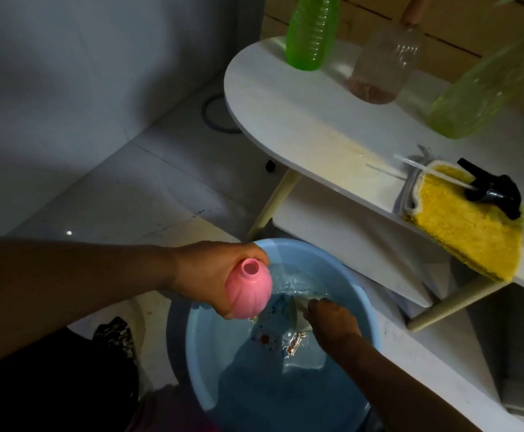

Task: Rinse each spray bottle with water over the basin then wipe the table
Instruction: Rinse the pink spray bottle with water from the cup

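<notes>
Desk (310,126), white, rounded end, at 1 o'clock; carries three bottles, a cloth and a sprayer head; blue basin (371,319) on the floor at 6 o'clock, water inside; left hand (210,275), forearm level from 9 o'clock, grip wrapped round the pink spray bottle (248,288), capless, open neck tilted up toward the camera, above the basin's 10 o'clock rim; right hand (332,319), arm reaching in from 5 o'clock, fingers curled, grip pinching a pale object (298,313) in the water, too blurred to identify; green bottle (312,29) upright at 12 o'clock; yellow cloth (469,226) at 3 o'clock, black sprayer head (497,191) lying on it.
</notes>
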Tool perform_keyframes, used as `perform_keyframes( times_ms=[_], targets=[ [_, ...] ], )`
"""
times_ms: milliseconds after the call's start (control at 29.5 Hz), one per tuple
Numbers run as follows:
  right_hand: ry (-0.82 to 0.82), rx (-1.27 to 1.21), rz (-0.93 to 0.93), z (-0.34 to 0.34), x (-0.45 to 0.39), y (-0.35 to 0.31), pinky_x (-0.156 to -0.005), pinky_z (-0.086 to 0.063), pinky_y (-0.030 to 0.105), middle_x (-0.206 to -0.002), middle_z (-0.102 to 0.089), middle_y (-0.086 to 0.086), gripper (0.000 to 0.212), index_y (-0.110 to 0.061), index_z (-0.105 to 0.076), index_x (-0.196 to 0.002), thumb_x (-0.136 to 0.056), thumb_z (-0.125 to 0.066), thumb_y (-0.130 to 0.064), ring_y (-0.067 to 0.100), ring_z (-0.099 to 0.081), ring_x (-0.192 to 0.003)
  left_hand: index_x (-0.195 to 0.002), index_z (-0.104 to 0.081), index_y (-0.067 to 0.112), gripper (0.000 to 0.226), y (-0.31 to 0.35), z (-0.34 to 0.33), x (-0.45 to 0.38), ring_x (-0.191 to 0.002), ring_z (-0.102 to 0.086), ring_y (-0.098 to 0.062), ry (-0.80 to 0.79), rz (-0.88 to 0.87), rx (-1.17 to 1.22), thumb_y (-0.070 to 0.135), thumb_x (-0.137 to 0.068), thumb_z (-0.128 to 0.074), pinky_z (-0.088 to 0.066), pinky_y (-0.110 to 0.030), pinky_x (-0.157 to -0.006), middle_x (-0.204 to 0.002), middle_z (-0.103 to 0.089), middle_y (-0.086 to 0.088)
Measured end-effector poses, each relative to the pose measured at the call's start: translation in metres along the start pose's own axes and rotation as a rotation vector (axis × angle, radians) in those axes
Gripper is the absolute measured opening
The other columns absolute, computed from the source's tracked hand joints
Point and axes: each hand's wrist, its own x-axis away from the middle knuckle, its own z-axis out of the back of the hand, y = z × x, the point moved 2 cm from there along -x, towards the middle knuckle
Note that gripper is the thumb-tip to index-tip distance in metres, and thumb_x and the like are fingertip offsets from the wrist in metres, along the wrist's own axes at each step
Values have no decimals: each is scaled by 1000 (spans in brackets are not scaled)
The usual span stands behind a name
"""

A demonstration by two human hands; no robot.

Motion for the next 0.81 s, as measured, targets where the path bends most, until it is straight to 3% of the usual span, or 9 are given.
perform_keyframes(
  times_ms=[136, 237, 373, 475, 610, 813],
  targets=[
    [10, -222, -72, 3, -4, 1, -85, -50, 34, -118, -68, 8, 29, -16, -65, -111, -105, -47, -37, 31, -66, -110, -125, -45, 57, 86, -1, 1, 1, -97, -67, -16, -5, 14, 16, 36, -56, -92, -64, -42, -65, -119, -59, 17],
    [-2, -488, -169, 14, -5, 15, -72, -48, 30, -93, -70, 8, 24, -13, -67, -90, -100, -56, -32, 28, -67, -89, -126, -44, 55, 85, 3, 3, 2, -92, -66, -10, 2, 8, -7, 30, -61, -93, -62, -29, -63, -118, -58, 18],
    [66, -827, -221, 40, 12, 30, -59, -40, 27, -64, -57, 1, 45, -1, -69, -81, -87, -75, -45, 15, -52, -61, -126, -45, 52, 83, 7, 7, 6, -98, -61, -3, 15, -3, -4, 26, -64, -93, -50, -13, -60, -115, -57, 22],
    [110, -890, -213, 69, 30, 34, -55, -38, 25, -61, -56, 1, 38, -4, -70, -78, -83, -81, -40, 13, -48, -58, -128, -45, 50, 85, 9, 9, 9, -104, -58, -3, 29, -24, -31, 27, -63, -94, -51, -15, -67, -117, -56, 23],
    [190, -925, -190, 114, 52, 32, -55, -37, 27, -56, -57, 3, 34, -9, -70, -71, -81, -82, -39, 12, -46, -54, -130, -45, 46, 88, 9, 8, 11, -109, -57, -7, 27, -22, -65, 27, -60, -96, -58, -28, -82, -122, -58, 19],
    [324, -995, -82, 172, 92, 18, -64, -45, 37, -83, -70, 23, 35, -5, -71, -76, -83, -81, -38, 19, -55, -68, -133, -44, 43, 91, 13, 8, 9, -108, -59, -6, 47, -34, -106, 29, -60, -95, -58, -30, -83, -122, -59, 18]
  ],
)
